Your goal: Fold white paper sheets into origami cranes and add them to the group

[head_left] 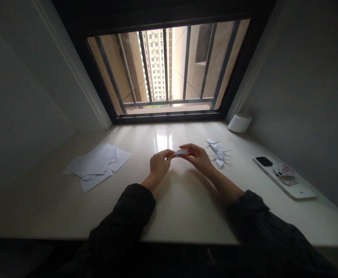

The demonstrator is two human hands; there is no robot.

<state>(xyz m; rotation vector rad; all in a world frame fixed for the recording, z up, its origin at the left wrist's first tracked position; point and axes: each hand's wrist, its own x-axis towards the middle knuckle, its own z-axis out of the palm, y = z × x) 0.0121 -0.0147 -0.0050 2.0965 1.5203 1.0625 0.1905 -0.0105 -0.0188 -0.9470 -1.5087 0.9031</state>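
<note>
White folded paper [182, 152] is pinched by both left hand [160, 162] and right hand [197, 156]; pointed paper figures [219, 153] are seen lying near the latter.

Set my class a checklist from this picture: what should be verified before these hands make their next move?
1. Left hand has hold of the small folded paper: ok.
2. Right hand has hold of it too: ok.
3. Creases in that paper line up: cannot tell, too small to see.
4. Loose sheets stacked squarely: not ok, they lie askew on the left.
5. Paper figures outside both grips: ok, they lie right of the right hand.
6. Phone apart from both hands: ok, farther right.
</note>
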